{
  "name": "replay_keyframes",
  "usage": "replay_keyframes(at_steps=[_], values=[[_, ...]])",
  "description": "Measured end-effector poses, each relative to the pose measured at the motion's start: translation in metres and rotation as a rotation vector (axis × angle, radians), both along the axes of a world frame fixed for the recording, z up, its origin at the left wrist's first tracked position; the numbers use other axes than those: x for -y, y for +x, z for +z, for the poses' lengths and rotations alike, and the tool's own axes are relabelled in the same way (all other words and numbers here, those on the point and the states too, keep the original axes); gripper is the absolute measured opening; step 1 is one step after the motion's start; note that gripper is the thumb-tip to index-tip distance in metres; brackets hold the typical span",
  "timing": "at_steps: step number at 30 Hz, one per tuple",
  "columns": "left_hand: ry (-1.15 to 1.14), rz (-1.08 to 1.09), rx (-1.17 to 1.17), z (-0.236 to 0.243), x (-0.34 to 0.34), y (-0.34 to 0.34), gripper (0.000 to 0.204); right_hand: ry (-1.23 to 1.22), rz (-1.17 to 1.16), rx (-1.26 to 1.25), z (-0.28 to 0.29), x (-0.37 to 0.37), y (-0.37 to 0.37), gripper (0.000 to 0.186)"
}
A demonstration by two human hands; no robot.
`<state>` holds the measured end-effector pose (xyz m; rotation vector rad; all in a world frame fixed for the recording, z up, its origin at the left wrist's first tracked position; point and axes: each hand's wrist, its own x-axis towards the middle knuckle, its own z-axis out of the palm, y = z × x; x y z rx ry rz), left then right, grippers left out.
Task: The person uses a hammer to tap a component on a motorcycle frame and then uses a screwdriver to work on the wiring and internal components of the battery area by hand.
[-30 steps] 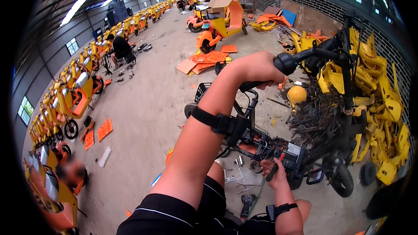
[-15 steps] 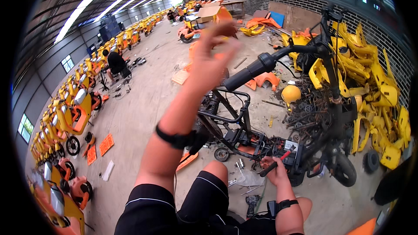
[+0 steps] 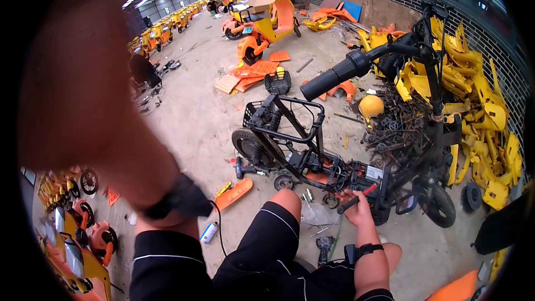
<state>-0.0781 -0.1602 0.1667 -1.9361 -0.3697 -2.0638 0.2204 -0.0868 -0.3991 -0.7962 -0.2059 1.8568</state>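
My left arm is raised very close to the camera. My left hand (image 3: 72, 78) fills the upper left as a dark blur, its fingers not readable. Lower down, my right hand (image 3: 360, 213) is closed around a screwdriver-like tool (image 3: 369, 189) with a black handle and a red shaft. That hand is beside the open floor section of a stripped black scooter frame (image 3: 276, 153), where wiring and a battery-like block (image 3: 374, 174) show. The scooter's handlebar grip (image 3: 329, 82) juts out above.
Yellow body panels (image 3: 493, 114) and dark metal parts (image 3: 395, 128) are heaped at right. A cordless drill (image 3: 325, 249), a spray can (image 3: 209, 233) and an orange panel (image 3: 234, 194) lie near my knees. An orange-yellow scooter (image 3: 276, 22) stands farther back.
My left hand has swung from in front of the scooter's rear rack toward the upper left, close to the camera. The right hand keeps the tool in nearly the same place.
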Motion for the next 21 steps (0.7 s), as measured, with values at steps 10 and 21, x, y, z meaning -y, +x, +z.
replay_keyframes(at_steps=[10,21], values=[[-1.074,0.357,-0.707,-0.148,-0.188,0.094,0.056,-0.037,0.04,0.03,-0.013,0.007,-0.001,0.031],[-1.106,0.417,-0.715,-0.145,-0.198,0.103,0.034,-0.161,-0.049,0.074,-0.017,0.015,-0.033,0.027]])
